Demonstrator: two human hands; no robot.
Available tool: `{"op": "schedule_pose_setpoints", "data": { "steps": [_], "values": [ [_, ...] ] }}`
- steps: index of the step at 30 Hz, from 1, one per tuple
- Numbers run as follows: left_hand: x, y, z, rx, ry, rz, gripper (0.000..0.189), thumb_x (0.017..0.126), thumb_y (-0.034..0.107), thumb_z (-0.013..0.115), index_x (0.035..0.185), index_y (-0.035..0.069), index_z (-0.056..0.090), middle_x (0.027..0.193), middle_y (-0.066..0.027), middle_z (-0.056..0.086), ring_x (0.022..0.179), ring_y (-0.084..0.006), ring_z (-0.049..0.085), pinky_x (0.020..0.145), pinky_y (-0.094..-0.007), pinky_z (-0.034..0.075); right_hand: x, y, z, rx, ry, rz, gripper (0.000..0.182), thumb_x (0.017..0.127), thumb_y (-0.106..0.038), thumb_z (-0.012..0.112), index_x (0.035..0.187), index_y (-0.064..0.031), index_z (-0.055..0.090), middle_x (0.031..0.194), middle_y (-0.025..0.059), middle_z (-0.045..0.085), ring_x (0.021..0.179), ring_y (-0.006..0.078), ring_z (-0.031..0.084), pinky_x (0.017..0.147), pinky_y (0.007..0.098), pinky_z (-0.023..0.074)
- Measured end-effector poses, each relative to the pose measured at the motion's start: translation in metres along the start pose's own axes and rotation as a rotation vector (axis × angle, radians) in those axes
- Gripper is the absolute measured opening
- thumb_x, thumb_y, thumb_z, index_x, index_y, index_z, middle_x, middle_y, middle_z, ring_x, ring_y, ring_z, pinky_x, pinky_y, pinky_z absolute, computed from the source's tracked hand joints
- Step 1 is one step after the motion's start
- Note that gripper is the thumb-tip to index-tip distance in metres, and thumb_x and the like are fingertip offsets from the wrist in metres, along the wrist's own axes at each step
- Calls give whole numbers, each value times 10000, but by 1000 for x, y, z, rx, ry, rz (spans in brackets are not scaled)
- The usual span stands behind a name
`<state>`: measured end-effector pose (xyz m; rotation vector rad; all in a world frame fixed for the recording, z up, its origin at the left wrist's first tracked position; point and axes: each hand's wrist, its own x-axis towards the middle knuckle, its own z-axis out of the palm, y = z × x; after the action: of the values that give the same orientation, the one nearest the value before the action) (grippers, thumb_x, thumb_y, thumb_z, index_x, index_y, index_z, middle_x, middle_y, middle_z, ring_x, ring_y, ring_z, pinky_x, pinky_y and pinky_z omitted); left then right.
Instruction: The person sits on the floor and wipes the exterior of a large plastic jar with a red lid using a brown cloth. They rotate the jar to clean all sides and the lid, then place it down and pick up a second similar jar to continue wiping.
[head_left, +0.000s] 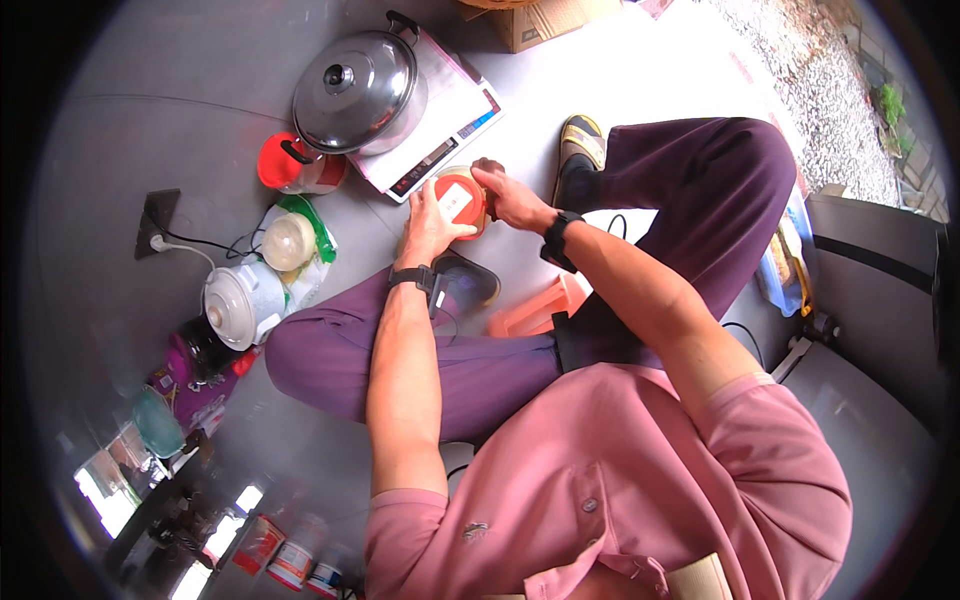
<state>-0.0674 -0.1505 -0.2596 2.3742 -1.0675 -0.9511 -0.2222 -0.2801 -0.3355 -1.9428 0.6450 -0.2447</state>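
Note:
Between my two hands is a round container with a red-orange lid (474, 213), which bears a white label with writing. My left hand (426, 234) grips its near left side, the thumb lying along the lid's lower rim. Against the right side presses my right hand (517, 201), its fingers curled around the edge. A dark brown patch shows at those fingers; I cannot tell whether it is shadow or a separate thing. Just beyond the container stands a flat white appliance (442, 97) with a control strip, and on it sits a lidded steel pot (356, 94).
Left of the pot stands a red-lidded container (281, 163). Nearer are a round pale-lidded tub (288, 241), a white lidded electric pot (240, 306) and a floor socket (156, 225) with cords. An orange plastic stool (536, 306) lies between my legs. A cardboard box (551, 24) stands far ahead.

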Motion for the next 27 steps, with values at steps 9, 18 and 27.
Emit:
{"op": "schedule_pose_setpoints", "data": {
  "steps": [9, 18, 27],
  "values": [
    [-11, -21, 17, -97, 130, 93, 1207, 576, 326, 994, 1494, 4, 280, 1502, -233, 445, 1356, -408, 489, 1120, -470, 463, -12, -116, -41, -52, -171, 6, 546, 868, -11, 581, 1399, -20, 453, 1185, 229, 686, 1128, 449, 642, 969, 470, 525],
    [-8, -23, 21, -331, 145, 160, 1124, 564, 228, 990, 1479, 99, 351, 1437, -235, 520, 1350, -430, 475, 1131, -502, 428, -38, -94, -7, -688, -327, -210, 806, 874, -62, 568, 1607, -16, 236, 1587, 245, 373, 1521, 408, 287, 1208, 535, 291],
    [-14, -20, 25, -321, 188, 68, 1061, 593, 309, 983, 1456, 97, 404, 1401, -237, 554, 1303, -422, 529, 1106, -500, 457, -43, -79, -2, -820, -383, -360, 820, 800, -8, 586, 1559, 73, 284, 1595, 247, 361, 1506, 458, 280, 1245, 481, 276]
  ]
}}
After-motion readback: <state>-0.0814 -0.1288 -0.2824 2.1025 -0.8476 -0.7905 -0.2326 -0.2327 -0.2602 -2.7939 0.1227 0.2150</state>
